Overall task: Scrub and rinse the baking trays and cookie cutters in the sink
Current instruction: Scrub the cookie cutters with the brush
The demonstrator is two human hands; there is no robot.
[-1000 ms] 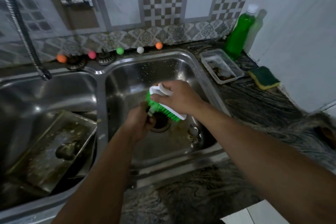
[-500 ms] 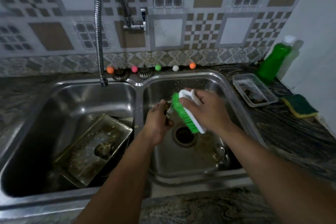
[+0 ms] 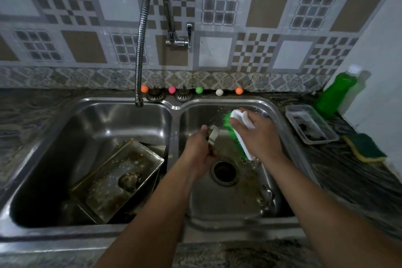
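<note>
Over the right basin (image 3: 280,119) my left hand (image 3: 199,152) grips a small metal cookie cutter (image 3: 213,136), whose top edge sticks out above my fingers. My right hand (image 3: 258,137) holds a white scrub brush with green bristles (image 3: 233,130) just right of the cutter, bristles facing it, a small gap between them. A dirty metal baking tray (image 3: 121,178) leans tilted in the left basin (image 3: 65,137), with a dark lump of residue on it. Another small metal piece (image 3: 266,197) lies on the right basin's floor.
A flexible metal tap (image 3: 140,50) hangs over the left basin's back edge. Coloured balls (image 3: 199,90) and two strainers (image 3: 182,94) line the back rim. On the right counter stand a green soap bottle (image 3: 335,91), a clear plastic tub (image 3: 311,124) and a green-yellow sponge (image 3: 365,148).
The camera has tilted up, bringing the tap and wall into view. My right hand drew the brush away to the right of the cutter, which now shows above my left fingers.
</note>
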